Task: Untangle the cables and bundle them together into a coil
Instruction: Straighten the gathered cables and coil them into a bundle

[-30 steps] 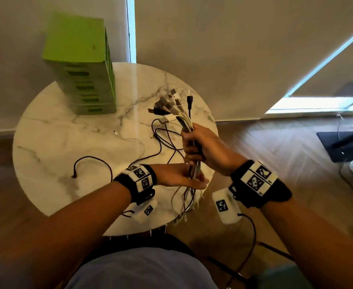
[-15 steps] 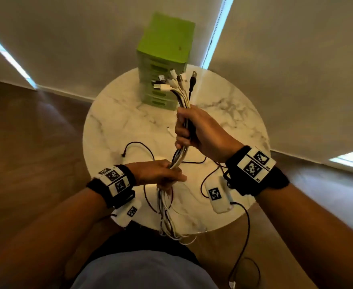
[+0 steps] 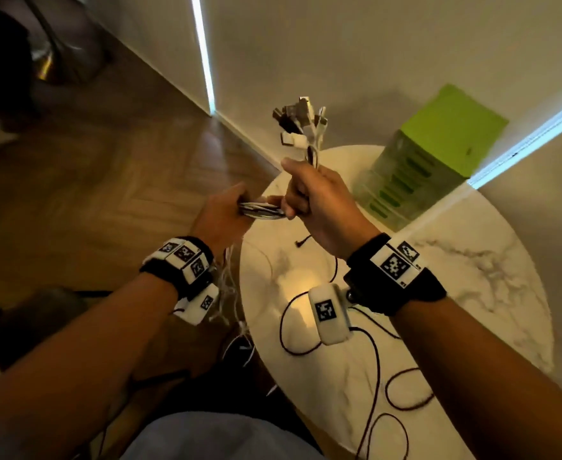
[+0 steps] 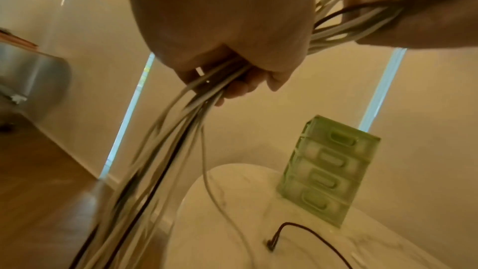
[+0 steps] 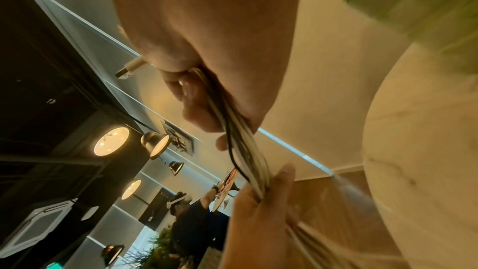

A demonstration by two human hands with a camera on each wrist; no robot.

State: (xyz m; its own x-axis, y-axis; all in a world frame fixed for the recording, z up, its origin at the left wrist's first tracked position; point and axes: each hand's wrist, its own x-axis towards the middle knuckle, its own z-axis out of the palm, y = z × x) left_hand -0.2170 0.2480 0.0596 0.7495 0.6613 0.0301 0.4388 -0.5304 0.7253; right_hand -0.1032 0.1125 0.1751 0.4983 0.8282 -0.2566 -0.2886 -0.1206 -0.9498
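Note:
A bundle of white and dark cables (image 3: 262,211) runs between my two hands above the left rim of the round marble table (image 3: 492,280). My right hand (image 3: 312,197) grips the bundle just below its plug ends (image 3: 301,122), which stick up in a cluster. My left hand (image 3: 226,214) grips the same bundle (image 4: 212,87) a short way along, left of the right hand. The loose tails (image 3: 229,293) hang down past my left wrist beside the table. In the right wrist view the cables (image 5: 245,144) pass from the right fist into the left hand (image 5: 258,212).
A green stack of drawers (image 3: 429,157) stands at the table's far side by the wall. Thin dark cables (image 3: 375,366) lie looped on the marble near my right wrist. Wooden floor lies to the left. A person (image 5: 191,218) stands far off across the room.
The head view has swung left. Both hands lifted the bundle; the left hand rose from below the right hand to beside it, bending the cables sideways.

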